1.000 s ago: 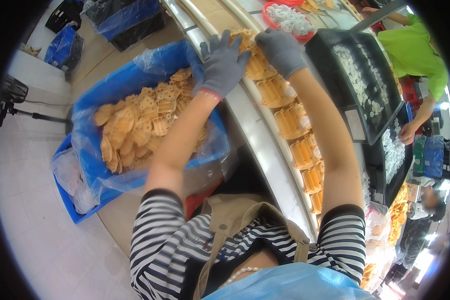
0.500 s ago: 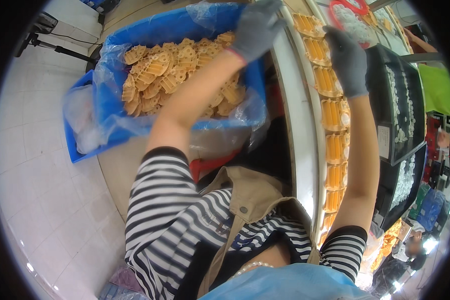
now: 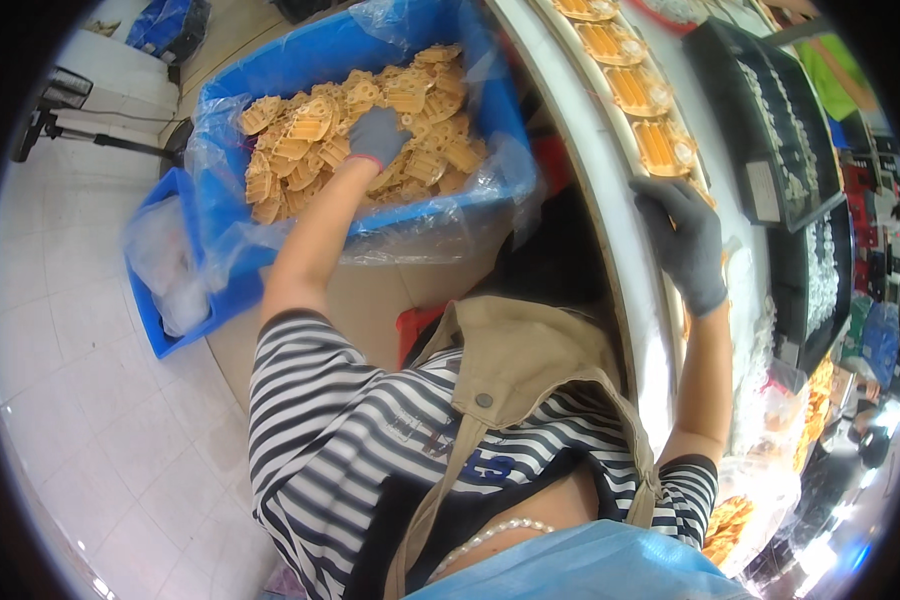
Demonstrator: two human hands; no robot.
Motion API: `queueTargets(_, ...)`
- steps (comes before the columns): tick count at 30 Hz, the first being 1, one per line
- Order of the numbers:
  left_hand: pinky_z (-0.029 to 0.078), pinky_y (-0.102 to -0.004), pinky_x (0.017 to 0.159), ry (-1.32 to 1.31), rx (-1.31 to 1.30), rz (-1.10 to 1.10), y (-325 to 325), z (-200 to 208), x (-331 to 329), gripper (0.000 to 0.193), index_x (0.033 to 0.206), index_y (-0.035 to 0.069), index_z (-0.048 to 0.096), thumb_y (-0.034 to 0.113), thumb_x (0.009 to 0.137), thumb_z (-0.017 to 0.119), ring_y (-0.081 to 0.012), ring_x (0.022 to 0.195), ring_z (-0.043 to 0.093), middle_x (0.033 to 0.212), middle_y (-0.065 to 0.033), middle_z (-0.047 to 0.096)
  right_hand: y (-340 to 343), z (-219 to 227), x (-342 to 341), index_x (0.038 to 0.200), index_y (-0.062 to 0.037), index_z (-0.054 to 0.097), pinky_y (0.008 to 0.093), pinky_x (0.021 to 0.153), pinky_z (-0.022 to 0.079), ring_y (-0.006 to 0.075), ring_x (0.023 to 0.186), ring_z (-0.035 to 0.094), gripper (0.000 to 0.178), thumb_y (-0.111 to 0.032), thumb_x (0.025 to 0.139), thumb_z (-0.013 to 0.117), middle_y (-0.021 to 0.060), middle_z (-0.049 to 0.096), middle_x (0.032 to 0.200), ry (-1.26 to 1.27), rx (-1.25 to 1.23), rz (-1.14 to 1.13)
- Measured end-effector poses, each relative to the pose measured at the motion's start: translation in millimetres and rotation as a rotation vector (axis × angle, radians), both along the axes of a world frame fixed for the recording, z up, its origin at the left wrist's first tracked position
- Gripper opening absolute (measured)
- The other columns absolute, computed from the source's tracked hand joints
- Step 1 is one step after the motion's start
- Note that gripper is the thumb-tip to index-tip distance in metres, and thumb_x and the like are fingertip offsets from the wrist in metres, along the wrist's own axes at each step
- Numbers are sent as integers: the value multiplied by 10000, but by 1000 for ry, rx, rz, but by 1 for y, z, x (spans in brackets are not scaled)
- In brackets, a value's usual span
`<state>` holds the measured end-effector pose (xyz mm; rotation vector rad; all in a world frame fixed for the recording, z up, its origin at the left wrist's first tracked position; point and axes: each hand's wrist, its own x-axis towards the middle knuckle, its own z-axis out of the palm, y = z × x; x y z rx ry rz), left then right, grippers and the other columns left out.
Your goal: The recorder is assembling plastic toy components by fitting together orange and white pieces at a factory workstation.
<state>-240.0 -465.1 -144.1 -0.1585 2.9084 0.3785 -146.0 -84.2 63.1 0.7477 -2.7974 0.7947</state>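
My left hand point(image 3: 378, 138), in a grey glove, reaches down into a heap of tan moulded plastic parts point(image 3: 310, 120) in a blue bin point(image 3: 370, 232). Its fingertips are lost among the parts, so whether it grips one does not show. To the right, my gloved right hand point(image 3: 685, 240) hovers over or rests on the row strip, fingers stretched toward the left. Just beyond its fingertips is the nearest tan part point(image 3: 662, 148) of a line of similar parts with ribbed orange insides. My palm and forearm cover some of the strip behind.
Clear plastic sheeting point(image 3: 470, 205) lines the bin. A smaller blue tray point(image 3: 185, 345) with bagged material stands beside it. Right of the row are black trays point(image 3: 770, 130) with small whitish pieces. A black-framed stand point(image 3: 100, 135) stands on the tiled floor at far left.
My left hand has swung from above the row's far end down into the bin. My right hand has come nearer to me along the row. The whole view has also shifted.
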Motion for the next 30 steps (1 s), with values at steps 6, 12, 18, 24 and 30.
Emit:
queueTargets(6, 450, -441, 879, 78, -55, -95, -25, -43, 5, 574, 1103, 17, 562, 416, 729, 736, -363, 1057, 561, 1108, -216, 597, 65, 12, 69, 965, -70, 688, 322, 691, 494, 247, 758, 635, 165, -43, 808, 643, 112, 652, 858, -35, -66, -368)
queueTargets(12, 474, -402, 836, -115, 71, -75, -49, -59, -32, 702, 1137, -40, 568, 428, 658, 778, -322, 1010, 602, 1132, -221, 610, 195, 1, 135, 1042, -49, 681, 255, 730, 479, 126, 754, 605, 194, -107, 868, 618, 61, 678, 867, 82, -69, -881)
queueTargets(18, 500, -321, 602, -267, 321, -71, -57, -60, -38, 684, 1232, -63, 520, 346, 734, 750, -225, 812, 628, 1133, -191, 616, 277, -27, 161, 991, -37, 680, 262, 655, 454, 102, 680, 539, 212, -208, 890, 606, 64, 618, 758, 24, -207, -1148)
queueTargets(24, 459, -285, 506, -370, 489, 87, -69, -49, -34, 670, 1244, -68, 513, 352, 768, 727, -182, 694, 599, 1025, -139, 633, 291, -47, 130, 987, -61, 678, 344, 731, 472, 251, 772, 646, 359, -388, 845, 633, 115, 688, 833, -75, 172, -1210)
queueTargets(30, 440, -264, 563, -170, 677, 227, -66, -9, -10, 521, 1141, -29, 571, 345, 799, 692, -155, 769, 581, 936, -78, 611, 321, -74, 112, 1002, -98, 651, 435, 750, 478, 358, 805, 633, 318, -366, 847, 575, 184, 660, 849, -46, 620, -1224)
